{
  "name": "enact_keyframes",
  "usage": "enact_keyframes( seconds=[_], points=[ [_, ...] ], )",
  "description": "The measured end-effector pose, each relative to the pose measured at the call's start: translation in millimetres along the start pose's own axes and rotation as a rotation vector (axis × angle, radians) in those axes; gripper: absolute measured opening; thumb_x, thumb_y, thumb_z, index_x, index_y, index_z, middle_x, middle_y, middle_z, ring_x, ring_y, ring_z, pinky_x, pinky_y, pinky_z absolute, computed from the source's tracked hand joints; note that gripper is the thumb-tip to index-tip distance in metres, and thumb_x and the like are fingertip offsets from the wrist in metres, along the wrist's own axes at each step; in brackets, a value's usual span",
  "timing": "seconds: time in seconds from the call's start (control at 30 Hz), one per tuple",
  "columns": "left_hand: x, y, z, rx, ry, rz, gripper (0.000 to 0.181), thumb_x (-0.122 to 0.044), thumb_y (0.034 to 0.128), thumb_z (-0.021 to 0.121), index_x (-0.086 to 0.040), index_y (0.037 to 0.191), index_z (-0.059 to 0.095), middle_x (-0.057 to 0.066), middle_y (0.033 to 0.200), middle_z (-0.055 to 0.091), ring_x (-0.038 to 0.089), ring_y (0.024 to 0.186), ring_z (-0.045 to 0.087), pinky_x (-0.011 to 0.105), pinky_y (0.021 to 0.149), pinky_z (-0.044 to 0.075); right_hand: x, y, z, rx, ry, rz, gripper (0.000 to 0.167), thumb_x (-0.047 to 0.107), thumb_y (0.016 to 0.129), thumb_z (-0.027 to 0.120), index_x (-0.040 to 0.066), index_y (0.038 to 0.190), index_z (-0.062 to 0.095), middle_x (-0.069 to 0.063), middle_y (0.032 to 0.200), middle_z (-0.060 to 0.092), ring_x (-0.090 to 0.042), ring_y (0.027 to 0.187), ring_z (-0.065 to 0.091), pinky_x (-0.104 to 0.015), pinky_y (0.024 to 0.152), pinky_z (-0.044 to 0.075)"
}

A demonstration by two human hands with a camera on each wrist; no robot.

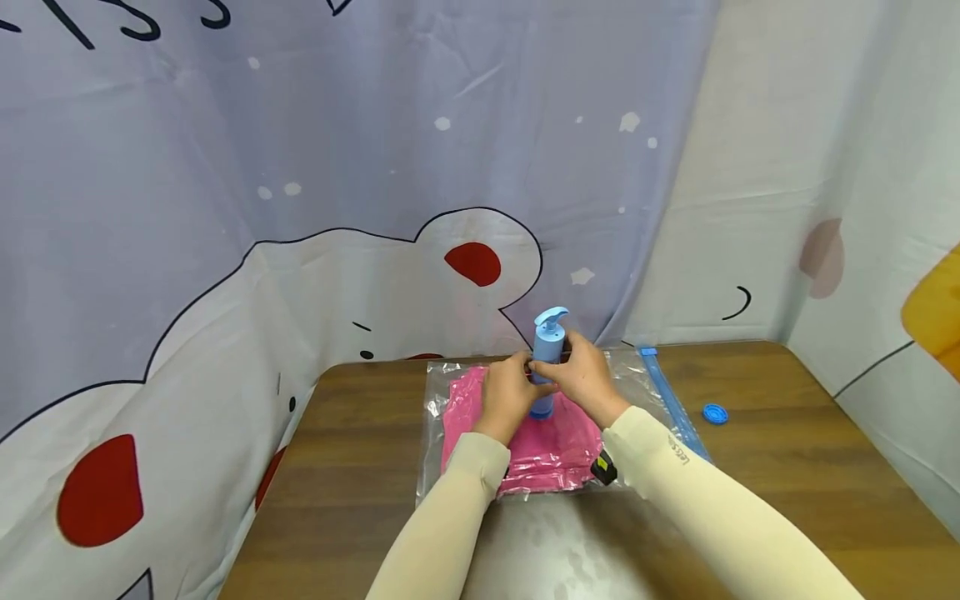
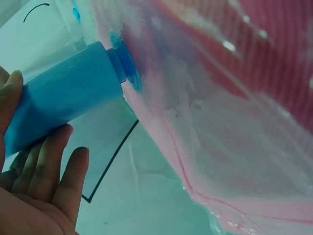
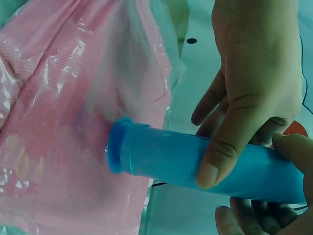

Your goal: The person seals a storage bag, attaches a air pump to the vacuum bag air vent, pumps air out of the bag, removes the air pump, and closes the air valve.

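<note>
A blue hand pump (image 1: 548, 350) with a light blue handle (image 1: 551, 317) stands upright on a clear plastic vacuum bag (image 1: 435, 417). Pink ribbed fabric (image 1: 540, 458) lies inside the bag. In the right wrist view, the pump's flared blue foot (image 3: 115, 145) meets the plastic. My left hand (image 1: 504, 396) holds the pump's barrel from the left. From the other side my right hand (image 1: 588, 379) grips the barrel, thumb across its front. Both hands are close together, below the handle. The bag's valve is hidden under the foot.
A round blue cap (image 1: 715, 413) lies on the wooden table (image 1: 772, 467), right of the bag. The bag's blue zip strip (image 1: 671, 400) runs along its right side. Behind the table hangs a printed curtain (image 1: 360, 150). A small black and yellow item (image 1: 603, 467) is by the right cuff.
</note>
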State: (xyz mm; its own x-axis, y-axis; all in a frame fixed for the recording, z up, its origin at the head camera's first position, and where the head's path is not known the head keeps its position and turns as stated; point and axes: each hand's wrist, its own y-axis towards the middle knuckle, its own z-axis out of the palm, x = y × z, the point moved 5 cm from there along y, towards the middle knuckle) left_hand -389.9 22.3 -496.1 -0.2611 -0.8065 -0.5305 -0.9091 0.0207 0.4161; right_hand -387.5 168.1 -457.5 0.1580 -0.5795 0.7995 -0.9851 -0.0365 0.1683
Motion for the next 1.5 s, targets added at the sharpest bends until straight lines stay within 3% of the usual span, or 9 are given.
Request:
enact_keyframes(
  seconds=[0.3,0.4,0.5,0.67,0.8,0.97,1.13,1.3,1.5],
  points=[
    [3.5,-1.7,-0.3,-0.015,0.010,-0.023,0.052,-0.045,0.0759,0.107,-0.012,0.109,0.084,0.004,0.094,0.088,0.024,0.087,0.084,0.039,0.073,0.065,2,-0.3,3,-0.003,-0.018,-0.053,0.048,0.021,0.095,0.091,-0.005,0.130,0.069,-0.029,0.129,0.080,-0.044,0.118,0.077,-0.058,0.104,0.064],
    [11.4,-3.5,-3.2,0.042,-0.029,-0.040,0.053,-0.039,0.0782,0.107,-0.012,0.118,0.085,0.005,0.105,0.089,0.023,0.095,0.085,0.039,0.079,0.068,3,-0.1,6,0.015,-0.022,-0.056,0.045,0.021,0.096,0.089,-0.004,0.128,0.071,-0.028,0.127,0.081,-0.043,0.118,0.078,-0.058,0.104,0.064],
    [22.2,-4.4,-12.2,0.123,-0.009,-0.054,0.053,-0.029,0.0821,0.104,-0.011,0.127,0.084,0.008,0.120,0.088,0.029,0.108,0.086,0.046,0.088,0.070,3,-0.2,9,0.034,-0.021,-0.050,0.043,0.020,0.095,0.087,-0.005,0.128,0.073,-0.027,0.127,0.082,-0.043,0.117,0.079,-0.058,0.105,0.064],
    [57.3,2.7,-42.0,0.243,0.186,-0.135,0.060,-0.030,0.0846,0.103,-0.013,0.138,0.081,0.012,0.137,0.083,0.041,0.126,0.079,0.062,0.099,0.066,5,4.3,9,0.070,-0.015,-0.032,0.044,0.016,0.095,0.083,-0.006,0.131,0.072,-0.029,0.132,0.080,-0.044,0.120,0.078,-0.059,0.108,0.064],
    [97.7,4.0,-58.9,0.313,0.314,-0.197,0.079,-0.040,0.0777,0.106,-0.016,0.147,0.076,0.015,0.143,0.080,0.043,0.131,0.077,0.066,0.103,0.065,6,8.6,6,0.064,0.002,-0.012,0.045,0.014,0.096,0.081,-0.006,0.134,0.071,-0.030,0.135,0.078,-0.046,0.124,0.076,-0.059,0.111,0.062],
    [137.0,-14.4,-55.5,0.409,0.355,-0.215,0.089,-0.046,0.0758,0.106,-0.020,0.154,0.072,0.019,0.146,0.078,0.045,0.130,0.077,0.065,0.101,0.066,2,5.2,6,0.092,0.060,0.027,0.047,0.012,0.099,0.079,-0.006,0.140,0.068,-0.032,0.144,0.074,-0.048,0.133,0.074,-0.060,0.116,0.060],
    [152.1,-26.6,-51.2,0.414,0.364,-0.213,0.090,-0.050,0.0773,0.103,-0.023,0.157,0.070,0.021,0.147,0.077,0.046,0.129,0.077,0.065,0.099,0.066,5,1.3,2,0.099,0.112,0.038,0.049,0.011,0.100,0.078,-0.006,0.144,0.067,-0.031,0.149,0.071,-0.048,0.137,0.072,-0.060,0.118,0.060],
    [151.3,-29.4,-51.4,0.415,0.386,-0.221,0.090,-0.049,0.0784,0.103,-0.024,0.158,0.068,0.022,0.147,0.077,0.048,0.129,0.076,0.067,0.099,0.065,13,1.4,-22,0.081,0.172,0.049,0.054,0.010,0.101,0.077,-0.006,0.151,0.063,-0.032,0.154,0.068,-0.050,0.141,0.068,-0.062,0.121,0.057],
    [149.4,-23.6,-49.3,0.415,0.375,-0.213,0.090,-0.047,0.0793,0.103,-0.024,0.159,0.068,0.021,0.150,0.075,0.047,0.132,0.075,0.067,0.101,0.064,14,11.1,-88,0.029,0.185,0.055,0.078,0.012,0.102,0.076,-0.011,0.167,0.038,-0.036,0.165,0.057,-0.052,0.152,0.060,-0.062,0.128,0.052]
  ],
)
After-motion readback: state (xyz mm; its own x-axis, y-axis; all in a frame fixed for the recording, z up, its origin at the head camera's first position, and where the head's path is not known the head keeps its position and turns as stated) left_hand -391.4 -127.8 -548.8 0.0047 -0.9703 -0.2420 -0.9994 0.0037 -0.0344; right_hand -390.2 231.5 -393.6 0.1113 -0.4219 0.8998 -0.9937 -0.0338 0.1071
